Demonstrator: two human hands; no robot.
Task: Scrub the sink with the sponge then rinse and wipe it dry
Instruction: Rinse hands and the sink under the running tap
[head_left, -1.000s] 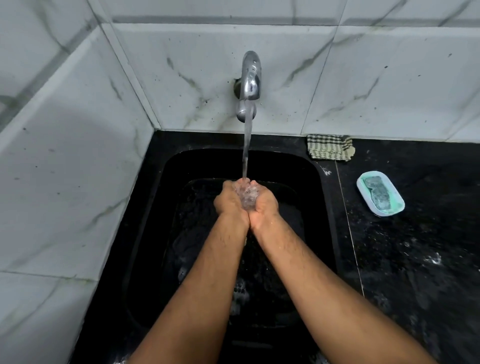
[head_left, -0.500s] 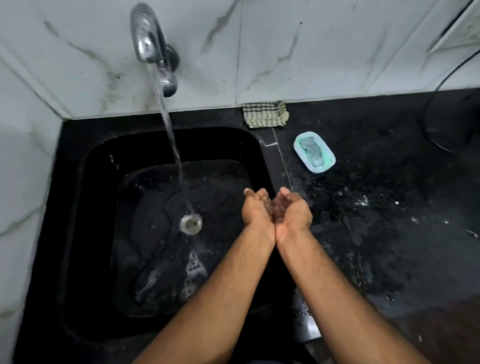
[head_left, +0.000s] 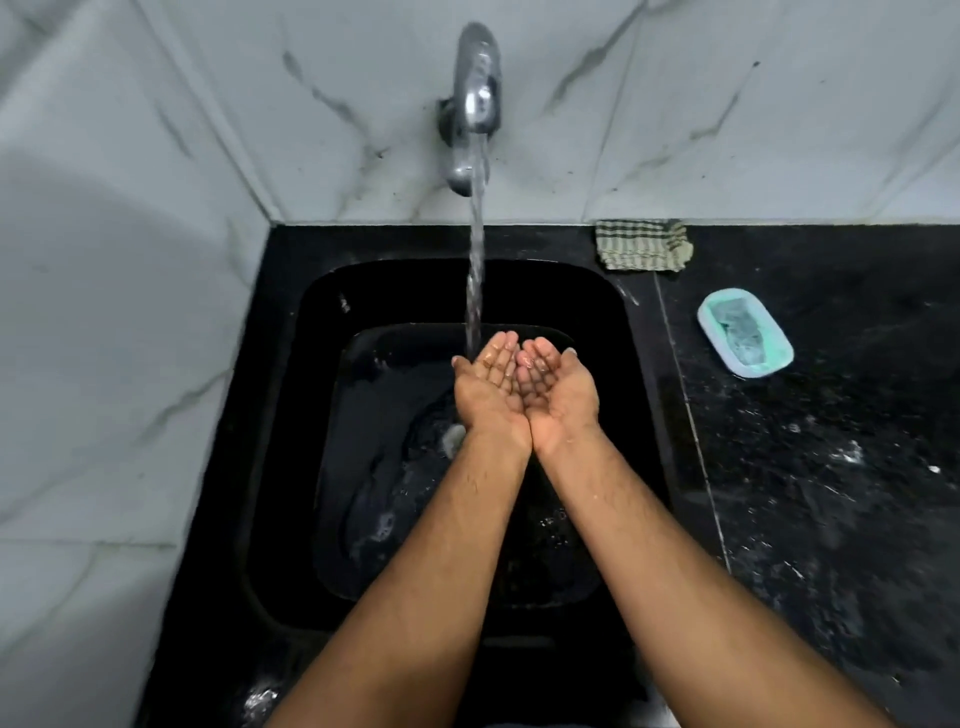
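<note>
The black sink (head_left: 639, 332) is set in a black counter, and its floor is wet. Water runs from the chrome tap (head_left: 475, 104) on the back wall. My left hand (head_left: 485, 387) and my right hand (head_left: 558, 387) are cupped side by side, palms up, over the basin. The stream falls at the left edge of my left hand's fingers. Neither hand holds an object. A sponge lies in a pale green dish (head_left: 745, 332) on the counter to the right. A folded checked cloth (head_left: 644, 245) lies at the back wall.
Marble-look tiled walls (head_left: 130, 312) close in the sink at the left and the back. The black speckled counter (head_left: 831, 493) stretches to the right, with water drops and white flecks on it.
My cupped hands have moved left, from over the sink's right edge back to the running stream. The camera view has swung back to centre on the sink.
</note>
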